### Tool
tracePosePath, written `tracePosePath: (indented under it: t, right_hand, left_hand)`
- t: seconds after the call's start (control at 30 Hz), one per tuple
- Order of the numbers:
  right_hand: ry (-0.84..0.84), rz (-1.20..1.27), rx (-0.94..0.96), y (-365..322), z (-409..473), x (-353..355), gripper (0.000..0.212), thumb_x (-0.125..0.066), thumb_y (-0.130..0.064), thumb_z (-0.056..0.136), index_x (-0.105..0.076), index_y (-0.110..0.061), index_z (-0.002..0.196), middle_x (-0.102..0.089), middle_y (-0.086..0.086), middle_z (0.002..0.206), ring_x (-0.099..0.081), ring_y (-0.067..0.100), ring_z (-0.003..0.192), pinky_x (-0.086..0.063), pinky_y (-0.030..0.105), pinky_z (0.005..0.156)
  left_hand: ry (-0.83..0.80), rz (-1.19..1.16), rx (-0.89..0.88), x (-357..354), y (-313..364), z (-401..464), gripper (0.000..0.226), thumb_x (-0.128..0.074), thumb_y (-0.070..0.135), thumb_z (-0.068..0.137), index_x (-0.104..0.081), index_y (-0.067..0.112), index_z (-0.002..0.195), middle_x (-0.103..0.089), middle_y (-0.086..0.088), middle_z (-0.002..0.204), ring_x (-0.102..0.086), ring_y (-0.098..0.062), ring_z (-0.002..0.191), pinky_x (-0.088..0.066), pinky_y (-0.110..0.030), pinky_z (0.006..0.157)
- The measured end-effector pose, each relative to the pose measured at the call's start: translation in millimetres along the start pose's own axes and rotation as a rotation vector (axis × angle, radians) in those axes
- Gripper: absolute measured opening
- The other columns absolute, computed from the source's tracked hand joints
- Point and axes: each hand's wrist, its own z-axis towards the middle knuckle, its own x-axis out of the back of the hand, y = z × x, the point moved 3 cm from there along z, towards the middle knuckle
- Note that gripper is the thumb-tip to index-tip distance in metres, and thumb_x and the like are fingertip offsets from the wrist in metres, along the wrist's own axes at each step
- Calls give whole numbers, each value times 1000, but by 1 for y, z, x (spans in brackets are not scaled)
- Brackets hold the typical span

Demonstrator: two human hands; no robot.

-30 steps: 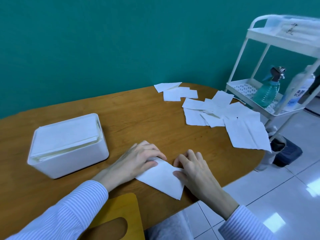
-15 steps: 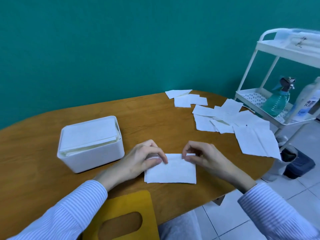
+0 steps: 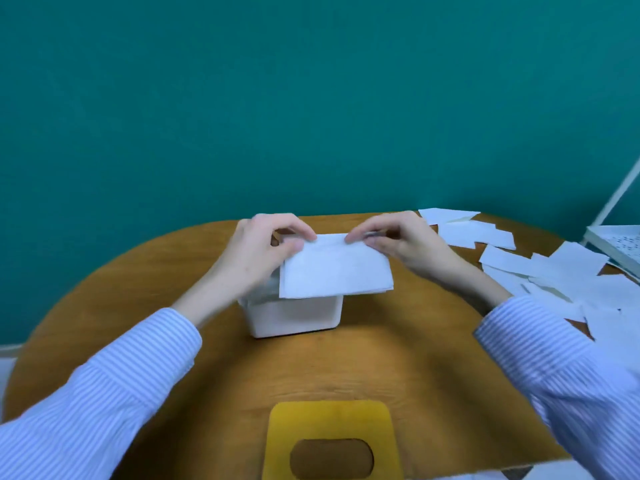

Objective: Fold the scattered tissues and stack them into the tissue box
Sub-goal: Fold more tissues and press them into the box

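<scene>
Your left hand (image 3: 263, 251) and right hand (image 3: 401, 247) each pinch a far corner of the folded white paper tissue (image 3: 334, 268), holding it just above the white rectangular plastic tissue box (image 3: 294, 317) on the round wooden table (image 3: 381, 358). It looks feather-light and limp (easily creased or torn, I'd judge), so keep hold of both corners. It is a flat, clean rectangle; more loose white tissues (image 3: 540, 271) lie scattered to the right.

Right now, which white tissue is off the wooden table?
The folded white tissue pinched by the left hand and right hand above the white tissue box; others lie flat.
</scene>
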Motion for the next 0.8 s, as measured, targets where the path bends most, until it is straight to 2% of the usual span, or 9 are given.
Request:
tracePosePath:
  t: [0.2, 0.33, 0.43, 0.5, 0.57, 0.63, 0.7, 0.8]
  right_hand:
    - [-60, -46, -43, 15, 60, -54, 34, -55, -1, 94, -79, -25, 95, -72, -14, 103, -61, 2, 99, -45, 15, 82]
    - [-113, -106, -114, 33, 69, -83, 39, -52, -1, 94, -78, -29, 93, -71, -16, 100, -60, 4, 91, -44, 21, 76]
    - [-49, -105, -142, 39, 67, -90, 36, -51, -4, 96, -77, -28, 95, -69, -12, 97, -59, 8, 93, -41, 15, 73]
    - [-19, -195, -133, 39, 65, -91, 27, -53, -13, 98, -74, -29, 105, -63, -13, 96, -55, 14, 97, -42, 26, 83]
    - [27, -346, -79, 36, 57, -88, 24, -54, -27, 99, -67, -34, 118, -60, -9, 108, -51, 21, 106, -40, 40, 93]
    - [-4, -410, -10, 24, 42, -86, 29, -49, -39, 101, -61, -36, 127, -58, -4, 131, -50, 23, 115, -41, 46, 97]
    - [-124, -469, 58, 13, 27, -93, 37, -41, -44, 103, -55, -35, 136, -50, -6, 146, -47, 20, 127, -39, 45, 103]
    - [-314, -604, 27, 15, 19, -110, 50, -19, -49, 105, -35, -33, 150, -30, -5, 160, -27, 15, 147, -22, 40, 118]
  left_hand:
    - [62, 89, 185, 14, -63, 10, 20, -67, 13, 92, -75, 30, 96, -69, 23, 91, -55, 11, 72, -38, -11, 66]
    - [40, 82, 211, 2, -92, 6, 18, -64, 12, 94, -74, 26, 100, -71, 17, 99, -54, 15, 75, -40, -17, 71]
    - [39, 68, 214, -7, -101, 3, 19, -63, 13, 95, -73, 26, 103, -68, 13, 103, -57, 6, 87, -48, -31, 86]
    - [46, 142, 210, -9, -100, -2, 20, -61, 22, 98, -70, 29, 113, -63, 10, 115, -54, -7, 103, -44, -35, 98]
    - [26, 253, 133, -9, -91, -13, 29, -55, 31, 102, -64, 29, 129, -55, 10, 136, -45, -12, 121, -34, -33, 105]
    - [-72, 301, 46, -12, -79, -27, 39, -47, 38, 104, -56, 29, 141, -45, 13, 151, -37, -9, 137, -30, -34, 112]
    - [-213, 376, 16, -20, -74, -37, 46, -41, 42, 106, -44, 29, 150, -31, 15, 160, -26, -4, 147, -28, -35, 117]
    - [-303, 445, 50, -31, -79, -39, 52, -34, 42, 107, -28, 29, 157, -16, 13, 165, -14, -4, 152, -23, -36, 121]
